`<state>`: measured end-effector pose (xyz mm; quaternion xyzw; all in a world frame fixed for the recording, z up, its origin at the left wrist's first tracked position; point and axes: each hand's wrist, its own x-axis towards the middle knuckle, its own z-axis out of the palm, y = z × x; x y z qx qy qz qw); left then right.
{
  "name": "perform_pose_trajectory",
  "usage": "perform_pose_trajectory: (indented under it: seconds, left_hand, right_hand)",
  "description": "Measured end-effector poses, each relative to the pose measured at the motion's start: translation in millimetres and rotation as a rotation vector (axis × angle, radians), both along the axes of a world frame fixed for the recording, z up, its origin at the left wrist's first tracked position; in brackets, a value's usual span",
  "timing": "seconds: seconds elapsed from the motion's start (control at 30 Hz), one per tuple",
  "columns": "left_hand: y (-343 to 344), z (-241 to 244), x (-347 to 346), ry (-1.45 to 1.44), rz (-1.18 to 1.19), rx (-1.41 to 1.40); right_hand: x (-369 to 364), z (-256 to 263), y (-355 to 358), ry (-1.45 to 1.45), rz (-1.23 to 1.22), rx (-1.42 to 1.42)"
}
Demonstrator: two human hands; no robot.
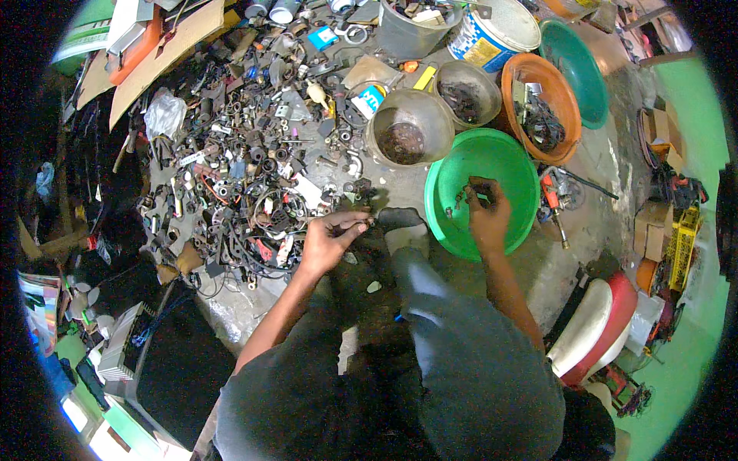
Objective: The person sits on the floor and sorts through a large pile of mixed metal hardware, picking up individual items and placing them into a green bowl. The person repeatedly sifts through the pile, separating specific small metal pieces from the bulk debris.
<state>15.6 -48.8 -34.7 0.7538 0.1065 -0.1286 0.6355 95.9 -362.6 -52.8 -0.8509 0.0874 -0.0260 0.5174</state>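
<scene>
My left hand [334, 237] is beside the right edge of a wide heap of mixed metal and plastic parts [277, 216], its thumb and fingertips closed on a small dark metal piece [369, 220]. My right hand [488, 213] is over the green plastic basin [435, 213], with the fingers curled and the fingertips near a small metal fitting [459, 199]. Whether that fitting is held or lies loose is not clear. Another small metal part [448, 212] lies on the basin's floor.
Behind the basin stand two translucent tubs [447, 124] [490, 80], an orange basin [571, 115] and a blue-and-white bucket [467, 37]. A teal basin [599, 86] is farther right. A red-handled tool [550, 193] lies right of the green basin. Cardboard [167, 57] leans at the upper left.
</scene>
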Motion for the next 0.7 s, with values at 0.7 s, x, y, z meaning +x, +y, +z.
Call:
perform_pose_trajectory:
  seconds: [0.7]
  left_hand:
    - [-34,7,7,0.088,-0.08,-0.337]
  right_hand:
    - [-47,24,74,-0.082,0.723,0.043]
